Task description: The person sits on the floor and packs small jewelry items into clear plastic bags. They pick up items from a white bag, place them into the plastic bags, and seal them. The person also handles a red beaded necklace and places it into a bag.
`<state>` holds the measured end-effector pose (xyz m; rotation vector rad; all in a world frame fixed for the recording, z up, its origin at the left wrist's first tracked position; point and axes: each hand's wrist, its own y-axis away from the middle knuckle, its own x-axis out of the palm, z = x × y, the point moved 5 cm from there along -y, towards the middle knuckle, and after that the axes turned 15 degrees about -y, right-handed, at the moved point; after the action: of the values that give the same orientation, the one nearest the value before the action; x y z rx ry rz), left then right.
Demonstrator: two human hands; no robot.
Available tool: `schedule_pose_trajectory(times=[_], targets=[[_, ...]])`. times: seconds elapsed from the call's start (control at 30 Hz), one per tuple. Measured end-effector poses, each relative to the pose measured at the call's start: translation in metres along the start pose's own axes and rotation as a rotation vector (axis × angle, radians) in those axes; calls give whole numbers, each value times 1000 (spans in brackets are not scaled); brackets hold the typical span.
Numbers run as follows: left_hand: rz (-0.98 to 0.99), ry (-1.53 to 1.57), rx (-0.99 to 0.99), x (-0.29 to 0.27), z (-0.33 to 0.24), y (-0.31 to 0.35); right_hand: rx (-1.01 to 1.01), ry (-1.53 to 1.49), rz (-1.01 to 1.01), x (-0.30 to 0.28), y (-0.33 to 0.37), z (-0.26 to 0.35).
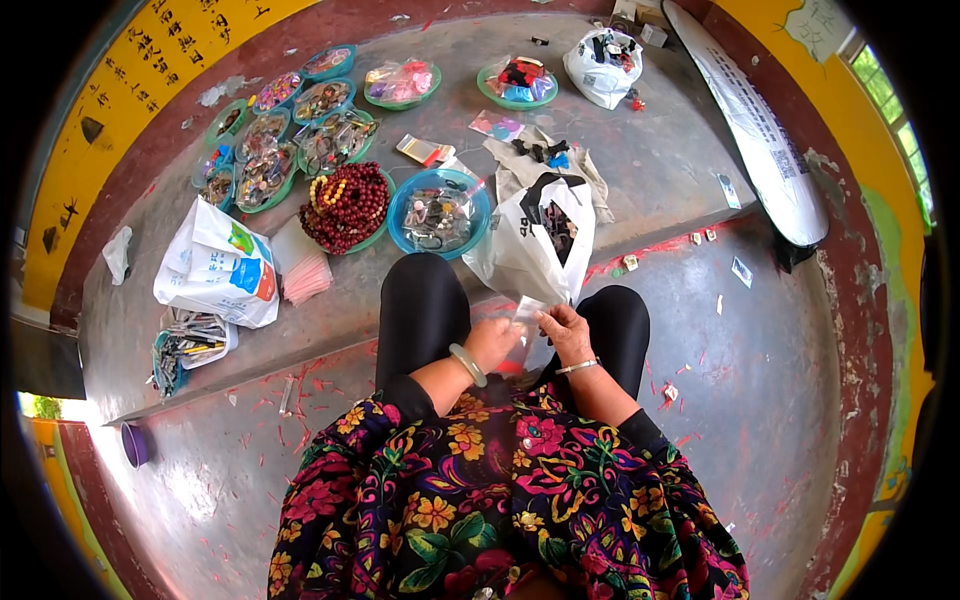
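My left hand (490, 343) is closed on a small clear plastic bag (527, 311) in front of my knees. At its right edge, my right hand (567, 332) pinches with thumb and fingers. Whether anything lies inside is too small to tell. Just beyond stands a white plastic bag (517, 245), open at the top, with dark items (562, 232) showing in it. To its left, a blue basin (400, 215) holds packaged trinkets.
Dark red bead strings (345, 208) fill a green basin farther left. Several basins of trinkets stand behind, near a printed white bag (220, 262) and pink packets (306, 276). A grey cloth (590, 172) lies beyond the open bag. A long wrapped board (750, 120) leans right.
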<state>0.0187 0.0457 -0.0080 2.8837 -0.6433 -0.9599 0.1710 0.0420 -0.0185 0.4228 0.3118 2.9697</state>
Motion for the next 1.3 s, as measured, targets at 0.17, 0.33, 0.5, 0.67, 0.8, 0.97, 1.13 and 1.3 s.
schedule_pose_trajectory(times=[0.17, 0.33, 0.5, 0.67, 0.8, 0.97, 1.13, 1.3], targets=[[-106, -129, 95, -3, 5, 1, -303, 406, 32, 10, 8, 17], [-195, -206, 122, -7, -5, 2, -570, 812, -9, 24, 20, 43], [-201, -228, 141, -4, -1, 0, -514, 707, -2, 22, 18, 41], [-101, -21, 42, 3, 9, -3, -351, 422, -88, 5, 8, 18], [-60, -31, 22, 3, 10, -3, -76, 115, -55, -3, 0, 3], [-145, -186, 88, 2, 5, -2, -373, 568, -28, 12, 11, 25], [-219, -333, 108, 5, 4, -2, -665, 737, 40, 33, 25, 45], [-206, -359, 120, 2, -7, 1, -145, 235, -61, -2, 2, 2]])
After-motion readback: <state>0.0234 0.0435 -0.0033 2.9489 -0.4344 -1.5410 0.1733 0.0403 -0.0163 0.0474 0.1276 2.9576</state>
